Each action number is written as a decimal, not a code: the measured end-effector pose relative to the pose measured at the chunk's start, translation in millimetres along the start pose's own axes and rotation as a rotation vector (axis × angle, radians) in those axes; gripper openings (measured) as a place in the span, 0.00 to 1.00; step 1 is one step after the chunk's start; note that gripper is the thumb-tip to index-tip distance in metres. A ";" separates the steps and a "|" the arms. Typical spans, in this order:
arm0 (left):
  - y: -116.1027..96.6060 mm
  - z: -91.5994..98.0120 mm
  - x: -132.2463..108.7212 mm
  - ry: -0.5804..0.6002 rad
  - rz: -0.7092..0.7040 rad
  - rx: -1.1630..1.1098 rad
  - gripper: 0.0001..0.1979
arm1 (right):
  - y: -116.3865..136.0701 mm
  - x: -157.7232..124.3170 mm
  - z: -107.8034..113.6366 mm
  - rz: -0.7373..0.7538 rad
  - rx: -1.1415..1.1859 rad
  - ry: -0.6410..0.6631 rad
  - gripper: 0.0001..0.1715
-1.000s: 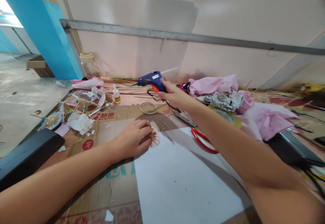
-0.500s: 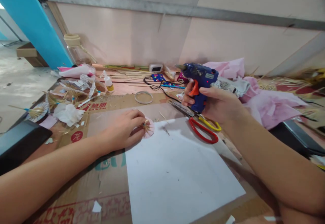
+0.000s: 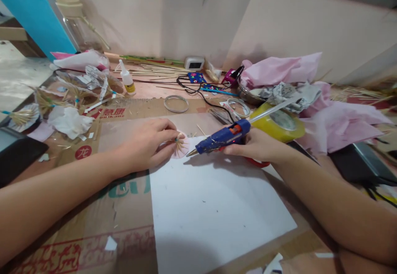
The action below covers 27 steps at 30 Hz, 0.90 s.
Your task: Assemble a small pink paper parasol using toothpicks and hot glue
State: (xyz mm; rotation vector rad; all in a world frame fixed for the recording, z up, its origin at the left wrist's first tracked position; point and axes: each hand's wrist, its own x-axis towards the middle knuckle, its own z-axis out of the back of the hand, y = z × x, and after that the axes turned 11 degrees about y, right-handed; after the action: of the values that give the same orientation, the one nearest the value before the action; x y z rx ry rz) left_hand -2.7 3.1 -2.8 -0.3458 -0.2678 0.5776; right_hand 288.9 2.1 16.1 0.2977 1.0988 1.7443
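My left hand (image 3: 148, 143) rests on the cardboard and pinches a small pink paper parasol (image 3: 180, 145) with thin wooden ribs, holding it at the top left corner of a white sheet (image 3: 214, 212). My right hand (image 3: 260, 146) is closed round a blue hot glue gun (image 3: 221, 136) with an orange trigger. The gun lies nearly level, and its metal nozzle points left, just short of the parasol. A clear glue stick juts from the gun's back end. Red-handled scissors (image 3: 259, 163) lie mostly hidden under my right hand.
Flattened cardboard (image 3: 124, 207) covers the table. Behind lie a roll of yellow tape (image 3: 279, 126), pink tissue paper (image 3: 338, 129), a small glue bottle (image 3: 126, 78), a metal ring (image 3: 175, 103), black cables, bamboo sticks and several finished parasols (image 3: 40, 108) at the left. A black object (image 3: 15, 154) sits at the left edge.
My right hand picked the glue gun up from the back of the table, brought it forward and lowered it until its nozzle reached the parasol. My left hand stayed put.
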 end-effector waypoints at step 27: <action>-23.7 26.2 -10.4 -0.142 -0.029 -0.010 0.16 | -7.9 -3.0 2.9 0.256 0.263 0.059 0.28</action>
State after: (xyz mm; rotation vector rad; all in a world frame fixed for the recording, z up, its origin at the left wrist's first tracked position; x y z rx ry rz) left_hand -8.5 -15.1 28.7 -0.3108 -0.4115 0.5727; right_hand 297.0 1.7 12.3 0.5735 1.3852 1.8399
